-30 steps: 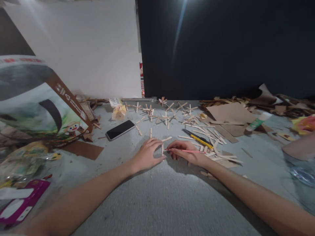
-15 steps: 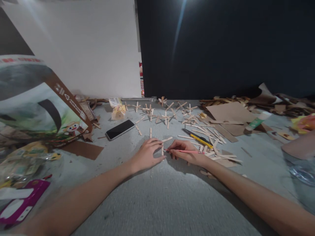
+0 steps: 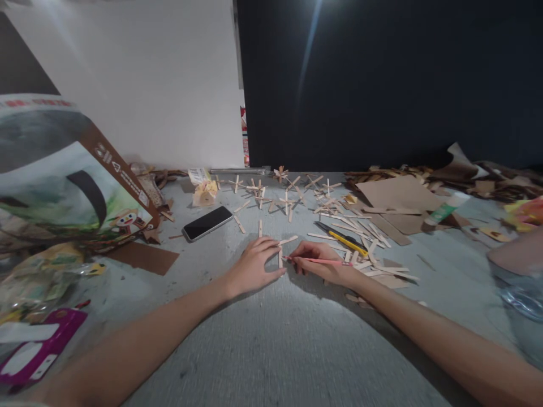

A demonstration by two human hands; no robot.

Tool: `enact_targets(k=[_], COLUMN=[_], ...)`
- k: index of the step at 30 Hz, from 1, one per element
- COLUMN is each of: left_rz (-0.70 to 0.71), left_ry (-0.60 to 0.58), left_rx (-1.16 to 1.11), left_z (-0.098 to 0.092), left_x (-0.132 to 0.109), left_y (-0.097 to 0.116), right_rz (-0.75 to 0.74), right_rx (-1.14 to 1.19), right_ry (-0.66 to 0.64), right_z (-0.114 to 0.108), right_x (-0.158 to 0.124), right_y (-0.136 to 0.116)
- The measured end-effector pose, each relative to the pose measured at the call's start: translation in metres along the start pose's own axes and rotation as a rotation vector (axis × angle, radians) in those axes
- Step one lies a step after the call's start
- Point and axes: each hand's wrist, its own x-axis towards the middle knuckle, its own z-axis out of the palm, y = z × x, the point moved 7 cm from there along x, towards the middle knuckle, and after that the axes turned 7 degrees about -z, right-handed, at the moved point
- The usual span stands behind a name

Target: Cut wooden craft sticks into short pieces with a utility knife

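My left hand [image 3: 253, 264] rests on the grey table [image 3: 271, 339], its fingers curled down over a short wooden stick [image 3: 280, 258] and pinning it flat. My right hand [image 3: 322, 263] grips a pink pencil [image 3: 324, 260] whose tip touches that stick. Several more loose sticks [image 3: 373, 265] lie just right of my right hand, and several stick crosses [image 3: 288, 195] are spread farther back.
A black phone [image 3: 207, 223] lies left of centre. A yellow and black utility knife [image 3: 343, 237] sits behind my right hand. A printed carton [image 3: 63, 175] leans at the left; a pink package [image 3: 38, 350] lies near the left edge. Cardboard pieces [image 3: 399, 195] and a glue stick [image 3: 445, 209] lie at the right.
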Motion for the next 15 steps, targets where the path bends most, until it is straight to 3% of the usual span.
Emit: enact_targets(k=[15], left_rz=[-0.007], left_ry=[-0.008], left_rx=[-0.009], left_z=[0.0], left_x=[0.0003], left_y=[-0.0002], right_rz=[0.009], right_rx=[-0.049], right_ry=[-0.005], right_z=[-0.001], right_x=[-0.0015], right_y=[-0.0014])
